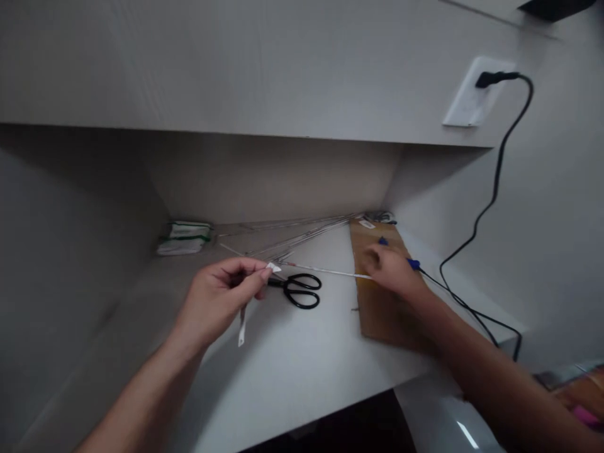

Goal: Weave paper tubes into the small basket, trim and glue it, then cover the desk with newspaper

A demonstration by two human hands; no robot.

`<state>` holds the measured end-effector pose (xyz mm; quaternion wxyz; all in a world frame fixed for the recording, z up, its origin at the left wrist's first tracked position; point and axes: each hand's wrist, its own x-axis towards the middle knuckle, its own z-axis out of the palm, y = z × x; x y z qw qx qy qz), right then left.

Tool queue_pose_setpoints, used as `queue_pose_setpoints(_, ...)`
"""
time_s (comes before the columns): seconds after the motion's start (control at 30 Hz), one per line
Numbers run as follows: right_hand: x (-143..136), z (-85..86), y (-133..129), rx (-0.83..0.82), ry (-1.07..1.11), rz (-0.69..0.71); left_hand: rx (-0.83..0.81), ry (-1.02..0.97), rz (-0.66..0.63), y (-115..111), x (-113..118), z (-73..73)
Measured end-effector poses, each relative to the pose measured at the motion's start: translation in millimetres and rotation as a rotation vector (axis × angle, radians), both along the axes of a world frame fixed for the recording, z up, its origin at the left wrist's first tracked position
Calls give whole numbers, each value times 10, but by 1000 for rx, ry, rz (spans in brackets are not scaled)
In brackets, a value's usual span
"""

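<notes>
My left hand (221,296) is closed in a pinch on a white paper strip (242,330); a small white end (274,267) shows at its fingertips. Just beyond those fingers lie black-handled scissors (303,291), their blades partly hidden. Over a brown cardboard piece (382,321) is my right hand (391,267), somewhat blurred, with curled fingers at the end of a thin white stick (330,270). Close behind it is a blue-handled corded tool (413,264), partly covered by the hand; its kind is unclear.
Several thin rods (311,236) lie across the back of the white shelf (283,371). A white packet with green bands (185,238) is at the back left. A black cord (497,170) hangs from the wall socket (472,100) at right. A panel (259,75) overhangs the nook.
</notes>
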<state>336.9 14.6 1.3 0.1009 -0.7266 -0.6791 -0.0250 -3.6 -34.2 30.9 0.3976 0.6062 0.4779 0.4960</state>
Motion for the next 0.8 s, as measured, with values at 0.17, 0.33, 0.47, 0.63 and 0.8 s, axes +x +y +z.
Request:
queue_pose_setpoints(0.17,822,-151,178,-94,-104,-270,-76,-21,-85,23,21,-60)
queue_pose_setpoints(0.33,805,-222,229,-48,-135,-219,-127,-66,-135,2,87,-39)
queue_pose_setpoints(0.47,697,60,89,-8,-123,-202,-187,-112,-160,11,91,-25)
queue_pose_setpoints(0.63,268,443,-580,-12,396,28,-200,-107,-187,-5,80,13)
queue_pose_setpoints(0.8,-430,414,-1196,-250,927,363,-161,-62,-188,-45,93,67)
